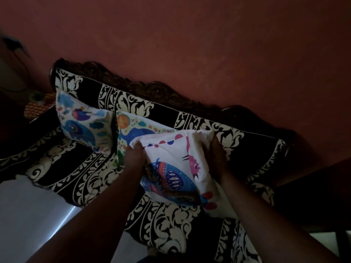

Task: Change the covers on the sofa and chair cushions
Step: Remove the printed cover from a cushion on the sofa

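Left hand: the left hand point(135, 155) grips the upper left corner of the white cushion point(174, 168), fingers curled into the fabric.
Right hand: the right hand point(216, 154) clasps the cushion's upper right edge, fingers wrapped round it.
Held cushion: white cover printed with a blue patterned creature and a pink one; it sits tilted between the two hands, its lower edge down on the sofa point(171, 221) seat.
Whale cushion: the cushion with a blue whale and orange sun point(133, 130) leans against the backrest, just behind the left hand and partly hidden by the held cushion.
Far cushion: a third printed cushion point(85, 126) stands further out, beyond the left hand, near the sofa's end.
Sofa: black cover with cream floral stripes, carved dark wooden top rail.
Wall: reddish wall point(209, 44) beyond both hands.
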{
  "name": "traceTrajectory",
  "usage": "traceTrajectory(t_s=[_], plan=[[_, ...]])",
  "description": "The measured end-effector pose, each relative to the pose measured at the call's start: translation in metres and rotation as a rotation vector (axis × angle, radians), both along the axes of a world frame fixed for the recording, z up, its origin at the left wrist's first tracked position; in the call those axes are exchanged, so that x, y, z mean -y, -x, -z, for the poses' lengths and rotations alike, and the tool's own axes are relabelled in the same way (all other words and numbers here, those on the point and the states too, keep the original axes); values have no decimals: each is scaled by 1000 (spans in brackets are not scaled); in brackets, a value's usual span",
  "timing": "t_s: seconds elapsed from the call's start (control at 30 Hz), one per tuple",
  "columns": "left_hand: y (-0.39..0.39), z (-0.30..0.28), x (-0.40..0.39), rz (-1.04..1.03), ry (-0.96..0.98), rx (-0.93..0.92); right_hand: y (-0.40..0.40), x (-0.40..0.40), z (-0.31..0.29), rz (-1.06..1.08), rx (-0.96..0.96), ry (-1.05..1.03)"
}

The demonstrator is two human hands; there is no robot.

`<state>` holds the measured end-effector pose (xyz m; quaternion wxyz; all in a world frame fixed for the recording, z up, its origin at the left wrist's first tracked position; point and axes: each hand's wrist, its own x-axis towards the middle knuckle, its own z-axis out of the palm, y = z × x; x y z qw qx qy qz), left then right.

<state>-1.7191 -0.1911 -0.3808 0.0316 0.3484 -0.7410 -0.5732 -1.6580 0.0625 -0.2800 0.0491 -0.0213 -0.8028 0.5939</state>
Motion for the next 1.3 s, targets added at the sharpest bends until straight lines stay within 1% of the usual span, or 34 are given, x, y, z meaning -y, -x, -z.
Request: traceTrajectory(t_s=[0.07,0.17,0.2,0.27,0.33,0.4,0.47,0.53,0.63,0.7,0.8,0.87,0.9,0.97,1.03,1.1,1.13,1.17,1.2,1.27,1.3], plan=[[2,-3,10,29,83,29,8,-9,15,88,-6,-93],[4,-9,21,75,230,20,17,-18,32,127,42,46],[4,-12,23,108,283,22,16,-18,32,134,37,43],[5,-13,28,155,360,39,9,-10,20,175,-12,25],[5,-9,36,155,390,66,2,-3,10,186,-68,-19],[3,-7,44,139,438,91,2,-5,5,241,-109,-17],[1,-3,53,170,506,119,3,-13,1,318,-120,-28],[1,2,63,205,555,145,1,-19,-4,349,-161,-88],[2,10,80,275,640,160,-3,-28,-10,416,-166,-99],[1,14,92,291,654,204,-4,-37,-15,481,-183,-49],[-1,19,106,263,623,219,-3,-48,-19,536,-208,-25],[1,15,99,324,600,228,0,-47,-21,546,-203,-32],[4,7,88,351,638,242,1,-46,-23,547,-202,-44],[4,-16,54,360,585,175,6,-45,-24,555,-210,-64],[0,-45,14,422,352,-72,12,-46,-25,560,-207,-82],[-11,-69,-21,615,179,-271,16,-47,-23,557,-207,-124],[-19,-80,-38,715,145,-328,17,-45,-24,543,-207,-154],[-22,-86,-50,786,169,-353,17,-43,-25,523,-209,-175],[-24,-91,-61,813,249,-368,17,-40,-27,499,-215,-187],[-21,-90,-76,757,465,-333,14,-37,-29,460,-246,-214],[-18,-86,-77,718,497,-276,12,-35,-31,451,-262,-233]])
